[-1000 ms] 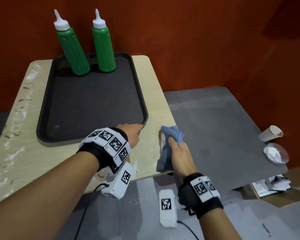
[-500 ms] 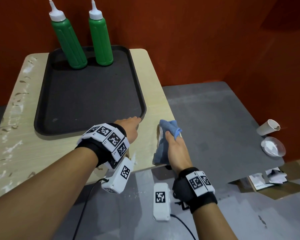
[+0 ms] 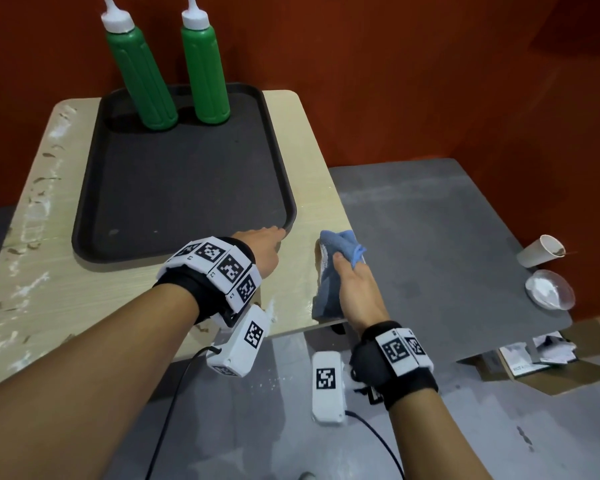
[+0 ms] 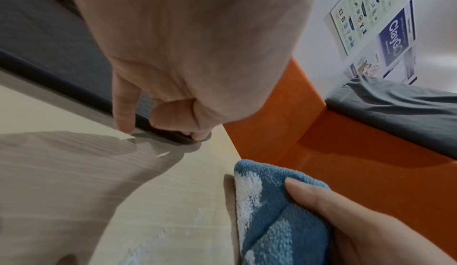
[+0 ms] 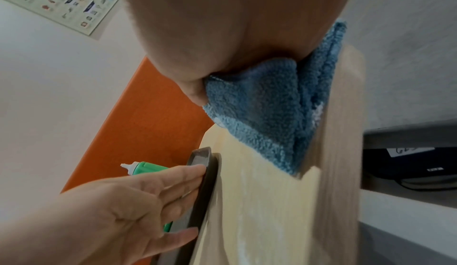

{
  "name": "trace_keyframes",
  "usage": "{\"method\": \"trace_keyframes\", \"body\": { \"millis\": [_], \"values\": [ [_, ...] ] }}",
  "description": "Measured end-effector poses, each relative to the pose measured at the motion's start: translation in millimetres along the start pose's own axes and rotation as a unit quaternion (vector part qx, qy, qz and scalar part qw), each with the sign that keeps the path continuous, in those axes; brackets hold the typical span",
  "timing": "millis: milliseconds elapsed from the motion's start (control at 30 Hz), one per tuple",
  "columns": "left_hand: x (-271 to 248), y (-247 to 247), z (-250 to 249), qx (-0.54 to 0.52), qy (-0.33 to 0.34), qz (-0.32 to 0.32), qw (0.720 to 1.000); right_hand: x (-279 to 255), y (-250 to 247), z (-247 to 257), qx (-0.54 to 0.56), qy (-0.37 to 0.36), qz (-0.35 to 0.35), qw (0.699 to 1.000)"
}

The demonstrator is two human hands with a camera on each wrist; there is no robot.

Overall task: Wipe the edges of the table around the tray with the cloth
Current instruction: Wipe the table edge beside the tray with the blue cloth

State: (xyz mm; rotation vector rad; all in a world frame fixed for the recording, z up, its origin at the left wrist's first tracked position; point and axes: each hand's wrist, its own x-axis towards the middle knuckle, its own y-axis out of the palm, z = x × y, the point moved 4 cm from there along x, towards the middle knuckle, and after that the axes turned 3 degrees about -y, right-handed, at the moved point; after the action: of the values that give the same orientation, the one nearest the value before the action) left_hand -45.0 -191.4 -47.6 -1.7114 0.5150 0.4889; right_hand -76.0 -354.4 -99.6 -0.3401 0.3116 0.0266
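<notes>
A person stands over a pale wooden desk (image 3: 312, 174) carrying a dark tray (image 3: 187, 188) with two green squeeze bottles (image 3: 174, 64) at its far end. The right hand (image 3: 357, 289) grips a folded blue cloth (image 3: 329, 271), thumb on top, pressed onto the desk's right edge near the front corner. The left hand (image 3: 262, 249) rests nearly straight fingers on the tray's near right corner. White residue streaks the left side. Risk: if the left hand nudges the tray, the bottles may topple.
</notes>
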Motion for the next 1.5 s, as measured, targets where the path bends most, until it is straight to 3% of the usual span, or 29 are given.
{"method": "trace_keyframes", "body": {
  "millis": [1000,1500],
  "values": [
    [-16.6,6.9,-6.0,-0.037,-0.017,-0.032,0.999,-12.2,0.7,-3.5,0.045,0.0,-0.037,0.998],
    [-13.2,7.4,-2.8,-0.051,-0.018,-0.03,0.998,-5.6,0.1,3.7,0.018,-0.011,-0.036,0.999]
  ]
}}
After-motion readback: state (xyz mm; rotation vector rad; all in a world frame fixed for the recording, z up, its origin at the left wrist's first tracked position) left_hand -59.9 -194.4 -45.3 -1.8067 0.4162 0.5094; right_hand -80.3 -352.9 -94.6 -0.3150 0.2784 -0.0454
